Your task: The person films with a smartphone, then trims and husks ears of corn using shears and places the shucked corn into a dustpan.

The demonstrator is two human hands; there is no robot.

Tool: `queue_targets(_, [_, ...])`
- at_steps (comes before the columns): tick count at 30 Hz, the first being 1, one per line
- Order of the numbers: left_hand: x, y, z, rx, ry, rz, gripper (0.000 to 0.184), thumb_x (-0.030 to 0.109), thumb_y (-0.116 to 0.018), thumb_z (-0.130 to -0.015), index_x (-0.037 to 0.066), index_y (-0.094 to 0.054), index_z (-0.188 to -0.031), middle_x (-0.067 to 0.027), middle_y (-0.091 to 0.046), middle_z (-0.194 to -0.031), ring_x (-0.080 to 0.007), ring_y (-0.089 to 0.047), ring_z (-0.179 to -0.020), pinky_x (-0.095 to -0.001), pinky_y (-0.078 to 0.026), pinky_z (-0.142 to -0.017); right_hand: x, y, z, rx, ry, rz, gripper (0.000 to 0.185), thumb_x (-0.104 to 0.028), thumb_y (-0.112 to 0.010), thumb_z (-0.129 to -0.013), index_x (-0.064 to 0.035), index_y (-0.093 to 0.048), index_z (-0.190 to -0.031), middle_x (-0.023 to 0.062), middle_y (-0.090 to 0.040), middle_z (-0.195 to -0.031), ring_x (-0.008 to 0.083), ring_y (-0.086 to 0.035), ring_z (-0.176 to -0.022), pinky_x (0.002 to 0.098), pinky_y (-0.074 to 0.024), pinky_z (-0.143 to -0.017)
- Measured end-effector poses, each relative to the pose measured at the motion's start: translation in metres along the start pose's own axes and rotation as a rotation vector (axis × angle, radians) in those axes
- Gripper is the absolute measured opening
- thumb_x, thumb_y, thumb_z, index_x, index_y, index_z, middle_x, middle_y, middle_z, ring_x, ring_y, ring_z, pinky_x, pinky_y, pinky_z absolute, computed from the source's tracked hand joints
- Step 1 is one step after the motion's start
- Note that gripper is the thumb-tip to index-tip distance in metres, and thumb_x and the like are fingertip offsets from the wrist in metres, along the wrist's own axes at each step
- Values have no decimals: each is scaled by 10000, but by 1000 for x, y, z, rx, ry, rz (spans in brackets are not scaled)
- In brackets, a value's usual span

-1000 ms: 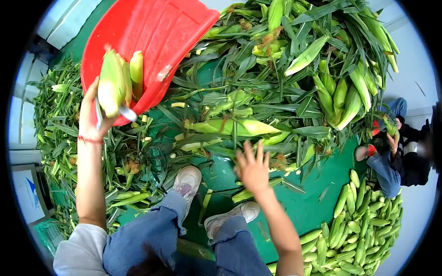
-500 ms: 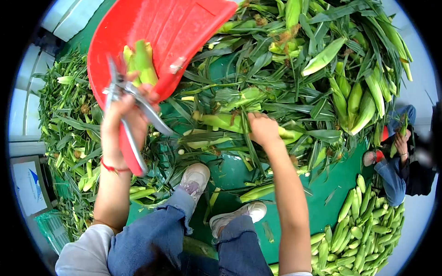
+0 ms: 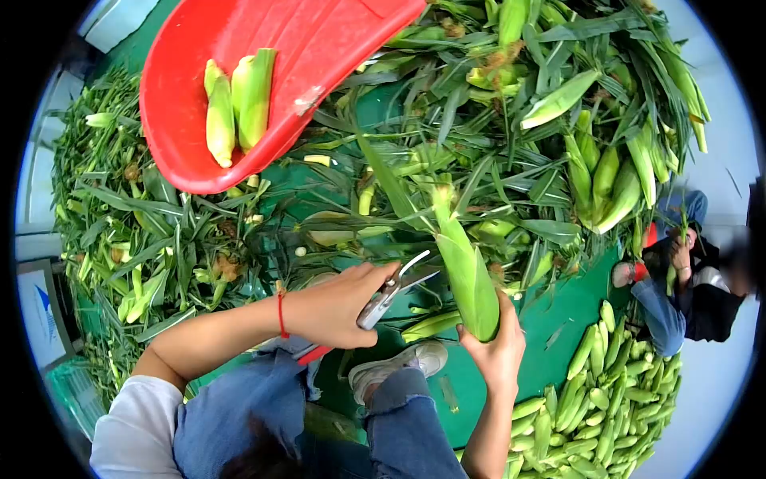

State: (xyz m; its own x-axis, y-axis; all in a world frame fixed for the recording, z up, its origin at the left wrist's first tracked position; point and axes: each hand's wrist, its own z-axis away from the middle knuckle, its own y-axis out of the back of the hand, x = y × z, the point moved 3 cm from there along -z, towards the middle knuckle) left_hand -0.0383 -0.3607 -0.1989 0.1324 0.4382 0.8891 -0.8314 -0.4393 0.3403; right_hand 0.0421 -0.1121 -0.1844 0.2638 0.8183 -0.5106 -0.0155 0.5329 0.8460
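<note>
My left hand is closed around a pair of pruning shears with red and silver handles; the blades are parted and point toward the corn. An ear of corn in green husk stands tilted in my right hand, which grips its lower end. Its stalk end points up, with a long leaf hanging off to the left. The shears' tips are just left of the ear, apart from it. Farther up, a red plastic tub holds a few husked ears.
Loose leaves and corn cover the floor ahead, with another leafy heap at left. Many trimmed ears are piled at lower right. Another person sits at the right edge. My shoe rests on green flooring.
My right hand has lifted an ear from the leaves and brought it closer to me. My left hand has moved from beside the red tub down and right, bringing the shears near the ear.
</note>
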Motion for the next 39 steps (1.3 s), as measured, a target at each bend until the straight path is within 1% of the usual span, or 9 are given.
queue_targets(5, [-10,9,-23,-106,101,179,851,160,-636,-664,-48,-193,-1361,-241,-450,-1134,-321,-508,-999,-357,-415,-860,0,-2,1,-29,130,316,751,-159,-778,-571,-111,-495,-1264,93,-594,-975,279,-600,-854,364,-512,-687])
queue_targets(12, [-20,7,-27,150,11,-57,598,181,-643,-659,19,-425,-1192,-119,-583,-786,-292,-576,-687,-368,-473,-658,-1,6,-8,69,238,386,719,-130,-776,-546,-138,-534,-1223,66,-539,-1047,257,-570,-864,362,-515,-692])
queue_targets(17, [-48,20,-21,267,270,158,550,118,-651,-677,60,-468,-1193,-63,-584,-703,-184,-607,-651,-312,-475,-603,20,-12,-5,-87,-106,-597,727,-200,-751,-586,-96,-473,-1251,133,-514,-1095,296,-572,-936,413,-521,-747])
queue_targets(19, [-40,-2,-15,-22,182,672,737,105,-635,-717,45,-304,-1372,-27,-539,-1010,-104,-543,-847,-263,-456,-734,30,-33,-1,-157,-278,-1229,759,-260,-715,-625,-76,-406,-1293,166,-516,-1117,329,-583,-944,463,-528,-763])
queue_targets(23, [-10,-25,-24,-174,-25,530,839,124,-639,-721,23,-179,-1415,-52,-447,-1073,-139,-485,-879,-259,-429,-751,13,-59,-7,-405,-426,-1835,718,-578,-502,-801,-15,-419,-1239,203,-547,-1038,345,-596,-817,501,-528,-680])
queue_targets(28, [-3,-40,-42,-102,-41,624,869,111,-643,-718,17,-140,-1420,-70,-394,-1169,-160,-401,-1119,-261,-310,-977,13,-77,-11,-247,-479,-1649,652,-578,-462,-870,-53,-383,-1249,166,-567,-987,298,-621,-797,431,-554,-645])
queue_targets(34, [3,-34,-26,-220,117,654,862,110,-654,-726,12,-142,-1412,-58,-404,-1155,-143,-435,-1028,-255,-375,-878,18,-65,-23,187,-366,-1132,474,-339,-583,-894,-45,-402,-1219,93,-548,-1001,181,-561,-856,309,-477,-747])
queue_targets(36, [-7,-53,-21,-204,-94,528,850,119,-651,-735,15,-144,-1410,-51,-403,-1134,-123,-446,-936,-255,-413,-779,9,-58,-24,142,-304,-1047,452,-298,-599,-886,-32,-420,-1204,87,-550,-1017,162,-536,-889,291,-451,-780])
queue_targets(39, [6,-44,-34,-148,47,653,851,127,-654,-736,8,-146,-1409,-58,-400,-1145,-145,-439,-984,-261,-390,-857,-9,-50,-17,66,-207,-955,458,-264,-627,-866,-7,-441,-1195,100,-564,-1046,164,-535,-933,292,-442,-818])
